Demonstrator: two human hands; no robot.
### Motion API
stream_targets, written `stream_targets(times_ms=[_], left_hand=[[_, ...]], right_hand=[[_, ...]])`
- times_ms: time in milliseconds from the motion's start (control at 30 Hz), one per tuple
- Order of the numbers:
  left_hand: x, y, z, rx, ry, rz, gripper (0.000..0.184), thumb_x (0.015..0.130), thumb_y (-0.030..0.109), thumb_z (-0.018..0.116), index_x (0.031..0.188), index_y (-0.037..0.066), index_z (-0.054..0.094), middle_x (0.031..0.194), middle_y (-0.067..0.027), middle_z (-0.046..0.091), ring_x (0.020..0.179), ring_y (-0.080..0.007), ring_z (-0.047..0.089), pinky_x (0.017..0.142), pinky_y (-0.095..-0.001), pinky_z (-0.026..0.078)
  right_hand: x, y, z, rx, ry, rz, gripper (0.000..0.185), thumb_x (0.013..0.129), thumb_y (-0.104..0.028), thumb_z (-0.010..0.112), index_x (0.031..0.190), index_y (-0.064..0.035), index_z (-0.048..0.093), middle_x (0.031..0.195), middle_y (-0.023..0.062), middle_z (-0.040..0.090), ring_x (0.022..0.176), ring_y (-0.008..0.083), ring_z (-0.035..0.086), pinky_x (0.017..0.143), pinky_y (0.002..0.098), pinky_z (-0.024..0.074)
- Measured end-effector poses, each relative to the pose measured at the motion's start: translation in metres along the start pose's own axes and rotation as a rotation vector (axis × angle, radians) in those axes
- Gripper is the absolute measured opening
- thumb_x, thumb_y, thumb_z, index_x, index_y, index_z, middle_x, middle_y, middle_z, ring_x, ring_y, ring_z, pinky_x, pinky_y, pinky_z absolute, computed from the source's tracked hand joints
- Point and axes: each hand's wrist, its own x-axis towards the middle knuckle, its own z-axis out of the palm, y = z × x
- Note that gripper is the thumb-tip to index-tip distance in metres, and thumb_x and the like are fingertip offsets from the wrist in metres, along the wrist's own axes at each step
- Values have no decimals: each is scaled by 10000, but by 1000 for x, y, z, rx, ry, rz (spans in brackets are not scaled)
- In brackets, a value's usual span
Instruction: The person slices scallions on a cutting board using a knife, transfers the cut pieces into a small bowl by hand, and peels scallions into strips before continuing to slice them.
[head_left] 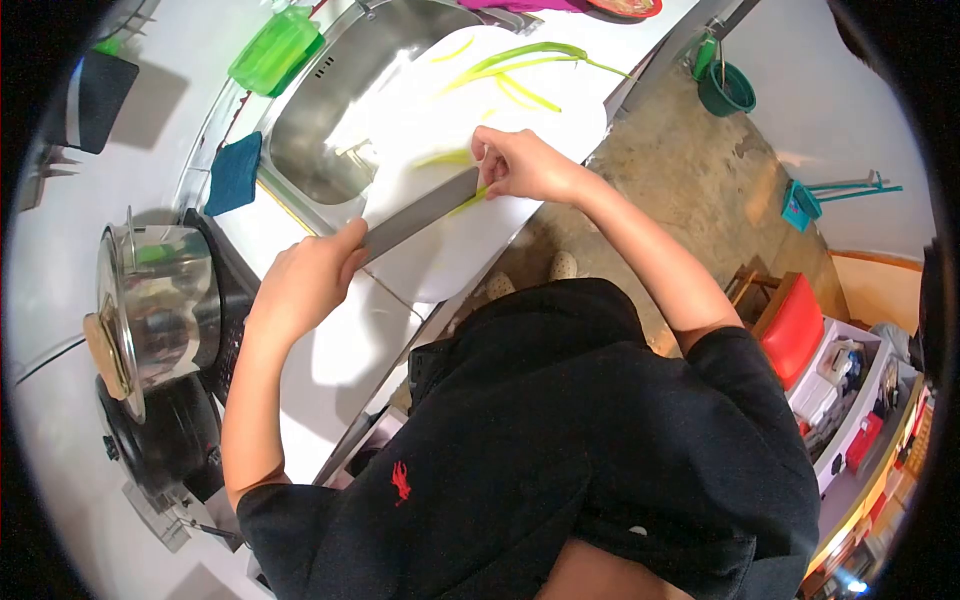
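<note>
Clearly, the left hand [308,285] is closed around the handle of a knife [420,215], whose broad blade slants to the right and away over a white board [425,275]. Its far end comes just beside the fingers of the right hand [525,168], which are curled in a pinch on a green stalk [467,204] on the board. Part of that stalk is hidden by the blade and fingers. More stalks [535,49] lie loose at the board's far end, some crossing. Glare washes out much of the board between. Left of the board is a steel sink [300,135], with a blue cloth [234,172] at its near left corner; a lidded pot [172,290] stands farther left.
</note>
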Motion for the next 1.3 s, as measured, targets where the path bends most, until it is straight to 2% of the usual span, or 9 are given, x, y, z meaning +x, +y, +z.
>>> stream_targets(times_ms=[100,500,600,800,900,1067,1167,1300], left_hand=[[-5,-3,3,25,40,20,144,956,188,556,1053,95,503,752,-228,632,780,-460,611,670,-548,466],[3,-6,21,-18,126,91,145,937,167,569,1050,99,508,725,-230,621,747,-458,608,642,-540,467],[8,-8,23,1,80,77,169,950,177,559,1077,81,504,776,-242,633,794,-461,621,672,-546,476],[5,-51,54,-143,179,162,151,930,153,580,1043,92,502,803,-215,639,780,-440,616,663,-523,486],[9,-50,59,-90,193,163,158,929,152,582,1047,82,504,795,-212,637,773,-439,616,659,-521,487],[19,-35,51,-128,180,173,154,927,140,590,1033,54,518,779,-254,615,761,-462,606,641,-527,461],[15,-38,51,-122,153,138,152,930,156,592,1026,72,509,779,-230,622,781,-455,604,649,-530,461],[5,-44,50,-160,142,125,159,933,169,596,1009,71,497,779,-225,623,796,-455,601,654,-532,457]], right_hand=[[-1,-4,-1,-21,-10,10,424,682,31,781,959,-52,472,794,79,700,723,204,631,677,328,507],[0,-6,-3,-39,-27,-13,426,683,29,787,953,-58,469,789,76,692,713,203,601,675,332,503],[0,-3,-2,-52,-28,-16,422,684,33,785,949,-58,470,795,79,690,711,205,607,671,332,504],[0,-4,-2,-34,-32,-2,405,687,35,782,939,-57,478,801,78,686,712,205,621,674,328,510],[1,-6,-2,-44,-31,0,401,688,36,781,936,-56,480,788,73,682,712,201,621,675,325,510],[2,-4,0,-44,-31,-9,409,674,44,781,935,-57,482,755,57,666,702,194,614,670,321,506],[1,-3,1,-36,-27,-14,386,672,45,777,912,-49,491,762,64,649,697,190,606,669,324,502],[-5,-8,3,-110,22,-49,290,683,10,771,861,-28,546,772,93,628,748,234,618,701,345,512]])
